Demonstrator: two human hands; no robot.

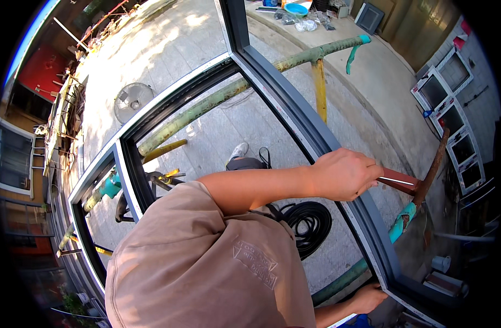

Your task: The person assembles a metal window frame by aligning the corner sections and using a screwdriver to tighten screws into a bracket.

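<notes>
A grey metal window frame [327,139] with dark inner channels lies across pipe supports, around and in front of my body. My left arm reaches over to its right-hand bar, where my left hand [346,174] is closed on top. A thin silvery line runs out past the fingers over a reddish-brown metal piece [401,183]; what the fingers hold is hidden. Lower down, my right hand [369,298] is curled at the frame's near right corner, its fingers against the bar. My brown shirt covers part of the frame.
Green pipes [207,112] on yellow legs [320,90] run under the frame. A coil of black strip [308,227] lies on the paving. A round fan [134,102] stands at the far left, and white-edged frames [450,109] lean at the right. A blue basin [296,9] sits at the back.
</notes>
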